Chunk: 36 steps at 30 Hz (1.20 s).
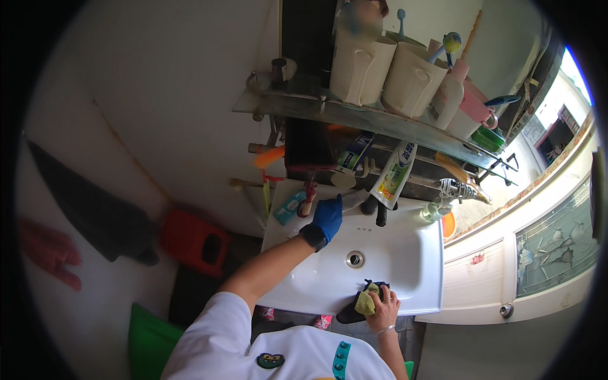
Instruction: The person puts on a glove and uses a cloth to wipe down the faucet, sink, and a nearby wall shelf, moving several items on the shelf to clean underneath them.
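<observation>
Presently, from my remote seat, I am noting a red plastic stool (193, 242) standing on the floor at the far left, beside the white ceramic washbasin (405, 266). Moving right, a light blue flat item (290, 208) is lying on the basin's back left corner, with a red-handled tool (308, 197) just beside it. The left hand (327, 217), wearing a blue rubber glove, is resting on the basin's back ledge near that tool; its fingers are lying curled together against the ledge, and I cannot tell whether they are gripping anything. A dark wristband is sitting at the glove's cuff. Further right, the round metal drain (354, 258) is showing in the middle of the bowl. Above it, a green and white tube (394, 174) is hanging nozzle down from the metal wall shelf (304, 107), which is carrying two cream plastic containers (411, 79) and a pink bottle (472, 104). At the basin's front rim, the bare right hand (382, 308) is closing its fingers around a yellow-green sponge (365, 302), pressing it onto a dark blue cloth (354, 310) draped over that front edge. A thin bracelet is circling the right wrist. At the far right, a white cabinet with a patterned glass door (557, 247) is adjoining the basin.
</observation>
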Tool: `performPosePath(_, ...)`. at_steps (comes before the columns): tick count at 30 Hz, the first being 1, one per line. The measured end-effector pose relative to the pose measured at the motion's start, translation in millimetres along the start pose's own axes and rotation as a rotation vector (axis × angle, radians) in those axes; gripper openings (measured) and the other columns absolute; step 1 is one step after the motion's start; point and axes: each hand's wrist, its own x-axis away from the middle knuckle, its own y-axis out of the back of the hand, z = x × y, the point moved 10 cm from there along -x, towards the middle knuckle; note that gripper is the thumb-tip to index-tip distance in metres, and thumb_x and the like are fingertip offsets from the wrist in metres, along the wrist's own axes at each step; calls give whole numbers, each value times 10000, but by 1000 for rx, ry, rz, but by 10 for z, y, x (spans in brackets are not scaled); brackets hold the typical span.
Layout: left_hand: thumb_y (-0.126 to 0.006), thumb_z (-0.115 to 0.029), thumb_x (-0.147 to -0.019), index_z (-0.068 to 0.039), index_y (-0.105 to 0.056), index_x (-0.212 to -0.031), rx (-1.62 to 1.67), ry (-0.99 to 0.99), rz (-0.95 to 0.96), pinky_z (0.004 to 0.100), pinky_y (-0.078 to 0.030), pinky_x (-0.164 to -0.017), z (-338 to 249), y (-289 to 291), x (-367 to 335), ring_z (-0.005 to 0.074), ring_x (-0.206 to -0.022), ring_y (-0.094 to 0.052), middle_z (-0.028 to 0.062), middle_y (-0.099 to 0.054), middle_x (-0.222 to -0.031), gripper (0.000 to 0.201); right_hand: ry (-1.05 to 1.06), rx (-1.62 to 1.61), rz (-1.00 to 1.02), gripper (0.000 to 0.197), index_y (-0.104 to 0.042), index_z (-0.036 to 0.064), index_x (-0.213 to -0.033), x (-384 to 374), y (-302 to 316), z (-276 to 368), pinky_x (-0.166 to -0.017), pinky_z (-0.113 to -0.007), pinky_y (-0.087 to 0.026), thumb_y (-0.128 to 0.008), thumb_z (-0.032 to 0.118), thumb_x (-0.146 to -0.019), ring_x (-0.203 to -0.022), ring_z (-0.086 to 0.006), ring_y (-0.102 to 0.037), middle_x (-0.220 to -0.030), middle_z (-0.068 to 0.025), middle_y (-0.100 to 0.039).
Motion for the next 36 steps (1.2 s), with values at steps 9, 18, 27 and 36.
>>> performPosePath(9, -568, -373, -855, -44, -615, -1072, 521, -244, 561, 336, -510, -682, -318, 2458, 466, 268, -789, -641, 144, -657, -841, 397, -474, -1229, -266, 233, -605, 12, -1020, -360, 108, -693, -817, -305, -440, -596, 156, -836, -943, -159, -566, -1019, -70, -611)
performPosePath(18, -660, -171, -806, -50, -577, -1148, 315, 129, -472, 273, -489, -726, 1368, 4440, -815, 147, -813, -592, 85, -628, -949, 373, -419, -2039, -102, 357, -540, 88, -1141, -631, 880, 472, -877, -353, -470, -468, 334, -892, -990, -213, -581, -1064, -56, -601)
performPosePath(27, -602, -455, -788, -30, -534, -1191, -40, 136, -105, 365, -487, -800, 938, 3895, -1515, 289, -911, -609, 158, -619, -995, 590, -539, -2174, -11, 296, -572, 125, -1049, -615, 679, 656, -830, -371, -499, -493, 353, -877, -907, -221, -619, -970, -37, -642)
performPosePath(36, -553, -460, -805, -129, -628, -1049, -277, 210, 176, 390, -500, -775, 1161, 3369, -1839, 299, -863, -627, 111, -660, -921, 418, -675, -2203, -40, 221, -568, 97, -1016, -392, 313, 452, -805, -337, -508, -522, 260, -874, -875, -189, -619, -923, -39, -633)
